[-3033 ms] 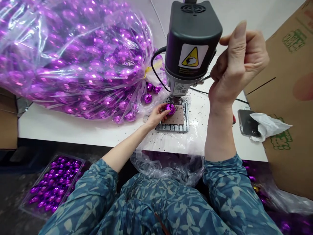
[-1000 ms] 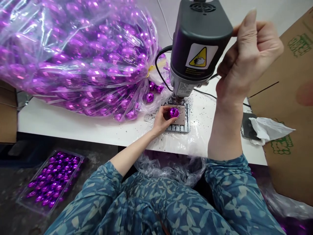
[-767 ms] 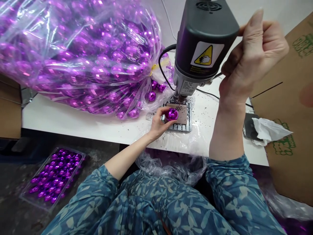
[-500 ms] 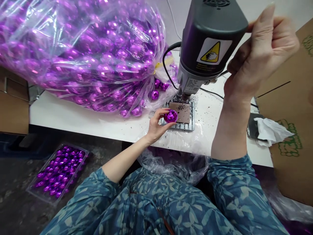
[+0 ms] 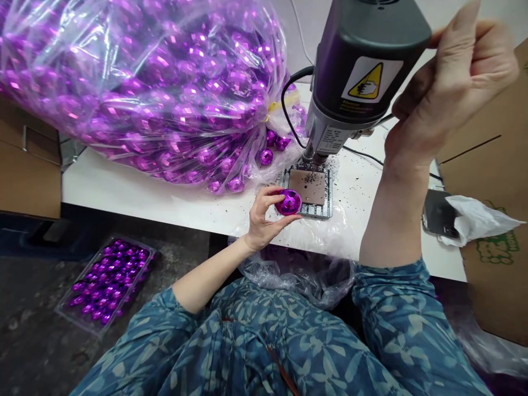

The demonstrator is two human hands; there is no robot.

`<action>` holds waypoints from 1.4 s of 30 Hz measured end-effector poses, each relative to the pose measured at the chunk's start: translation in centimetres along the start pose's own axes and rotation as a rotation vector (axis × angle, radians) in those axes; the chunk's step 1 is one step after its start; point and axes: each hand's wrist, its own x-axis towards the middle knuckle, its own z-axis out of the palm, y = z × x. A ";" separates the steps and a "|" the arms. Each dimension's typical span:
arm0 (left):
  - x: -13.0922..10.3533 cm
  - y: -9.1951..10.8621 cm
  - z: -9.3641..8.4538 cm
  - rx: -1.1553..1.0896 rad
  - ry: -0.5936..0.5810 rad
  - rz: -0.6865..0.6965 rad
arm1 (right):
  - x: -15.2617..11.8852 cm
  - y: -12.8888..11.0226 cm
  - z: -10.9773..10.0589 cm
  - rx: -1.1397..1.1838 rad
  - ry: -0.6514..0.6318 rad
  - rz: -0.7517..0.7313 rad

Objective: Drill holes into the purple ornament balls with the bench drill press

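Note:
My left hand (image 5: 264, 220) is closed in a pinch around a shiny purple faceted bauble (image 5: 290, 202), thumb below and fingers above. The bauble is at the left front edge of the drill press's base (image 5: 328, 193), which carries a brown plate (image 5: 312, 190) with small holes. Over that plate stands the dark drill press (image 5: 363, 66), its chuck above the plate's back edge. Raised at the machine's right side, my right hand (image 5: 457, 82) is wrapped around its feed lever (image 5: 384, 119); most of the lever is hidden in the fist.
A large clear bag (image 5: 165, 99) full of purple baubles covers the table's left, several loose ones near its tied neck. Dark shavings dot the white table (image 5: 165, 212). A bauble-filled clear tub (image 5: 105, 283) sits lower left. At right are a phone (image 5: 440, 213), tissue (image 5: 482, 220) and cardboard box (image 5: 487, 165).
My left hand has drawn the bauble slightly toward me and off the brown plate, and the bauble has turned in the fingers. My right hand keeps its grip; the whole view has shifted a little.

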 end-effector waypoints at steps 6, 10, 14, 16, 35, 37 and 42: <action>-0.7 0.5 -0.1 0.003 -0.007 -0.068 | 0.2 0.6 0.0 0.085 0.015 -0.035; -0.7 0.9 -0.5 0.025 -0.004 -0.022 | 0.2 0.7 0.0 0.065 0.014 -0.037; -0.7 1.2 -0.9 -0.005 -0.042 -0.030 | 0.3 0.8 0.0 0.059 0.025 -0.054; -0.8 1.3 -0.9 -0.058 -0.055 -0.091 | 0.5 1.1 0.0 0.048 0.027 -0.072; -11.0 2.0 -3.5 0.367 -1.081 0.524 | 0.6 1.9 -0.3 -0.032 0.014 -0.146; -11.9 1.7 -3.4 0.333 -1.130 0.519 | 0.5 1.9 -0.3 -0.036 0.011 -0.153; -12.6 2.3 -3.1 0.345 -1.504 0.034 | 0.7 2.1 -0.3 -0.048 0.018 -0.183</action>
